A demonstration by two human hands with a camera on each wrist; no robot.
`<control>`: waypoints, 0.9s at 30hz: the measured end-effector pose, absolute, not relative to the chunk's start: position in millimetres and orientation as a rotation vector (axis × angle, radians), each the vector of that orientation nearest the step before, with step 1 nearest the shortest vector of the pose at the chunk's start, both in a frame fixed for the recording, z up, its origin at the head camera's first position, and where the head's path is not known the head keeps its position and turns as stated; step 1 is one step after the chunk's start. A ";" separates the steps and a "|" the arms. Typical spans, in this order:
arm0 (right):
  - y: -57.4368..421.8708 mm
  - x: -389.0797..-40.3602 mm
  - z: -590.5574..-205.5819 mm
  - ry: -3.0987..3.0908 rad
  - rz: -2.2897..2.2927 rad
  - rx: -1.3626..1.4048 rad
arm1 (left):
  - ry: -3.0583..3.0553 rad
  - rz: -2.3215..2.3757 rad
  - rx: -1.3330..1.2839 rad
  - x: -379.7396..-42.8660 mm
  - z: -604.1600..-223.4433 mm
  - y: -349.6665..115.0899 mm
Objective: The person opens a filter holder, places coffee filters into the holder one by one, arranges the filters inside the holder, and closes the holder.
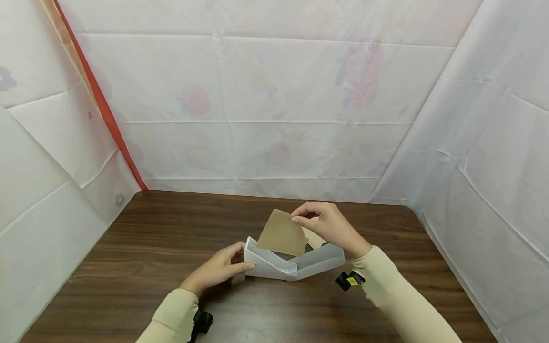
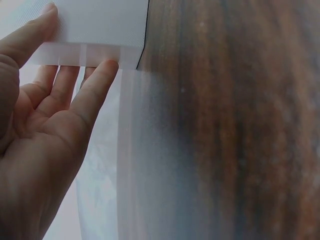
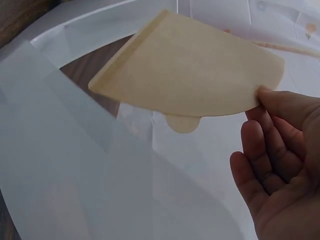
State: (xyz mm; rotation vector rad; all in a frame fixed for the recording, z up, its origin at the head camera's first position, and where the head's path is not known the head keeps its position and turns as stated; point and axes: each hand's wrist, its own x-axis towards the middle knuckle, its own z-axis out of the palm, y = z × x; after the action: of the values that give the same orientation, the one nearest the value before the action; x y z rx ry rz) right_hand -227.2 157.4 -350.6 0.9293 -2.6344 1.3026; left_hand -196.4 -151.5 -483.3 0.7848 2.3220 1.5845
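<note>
In the head view my right hand (image 1: 328,224) pinches a brown paper coffee filter (image 1: 280,233) between thumb and fingertips, above an angled white plastic box (image 1: 270,264). The right wrist view shows the filter (image 3: 195,65) as a flat cone with a crimped edge and a small rounded tab. My left hand (image 1: 220,267) grips the left end of the box, its thumb on the near wall. Seen from the left wrist, that thumb and the fingers hold the box (image 2: 100,25) at its end. Partly hidden behind my right hand is another tan paper piece (image 1: 315,238).
The box stands on a dark wood-grain table (image 1: 171,238). Pale printed sheets (image 1: 266,95) hang behind the table and at both sides. A red strip (image 1: 103,102) runs down the left corner. Each wrist bears a small black camera (image 1: 343,281).
</note>
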 end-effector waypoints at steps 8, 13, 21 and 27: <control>149.5 -223.8 -354.4 -2.627 1.236 1.000 | 2.305 1.594 0.789 -196.9 -483.4 -151.8; 143.5 -221.8 -357.9 -2.637 1.222 1.043 | 2.309 1.596 0.782 -196.6 -482.7 -151.6; 136.1 -221.0 -364.9 -2.661 1.181 1.126 | 2.292 1.599 0.796 -196.7 -482.6 -151.6; 131.4 -220.9 -369.2 -2.671 1.094 1.178 | 2.289 1.595 0.797 -196.3 -482.5 -151.5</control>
State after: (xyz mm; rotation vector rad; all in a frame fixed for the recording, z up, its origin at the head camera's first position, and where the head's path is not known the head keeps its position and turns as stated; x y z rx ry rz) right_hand -220.9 131.4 -369.2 1.1784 -2.6712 1.0937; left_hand -196.3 -151.5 -482.5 0.7971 2.2888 1.5951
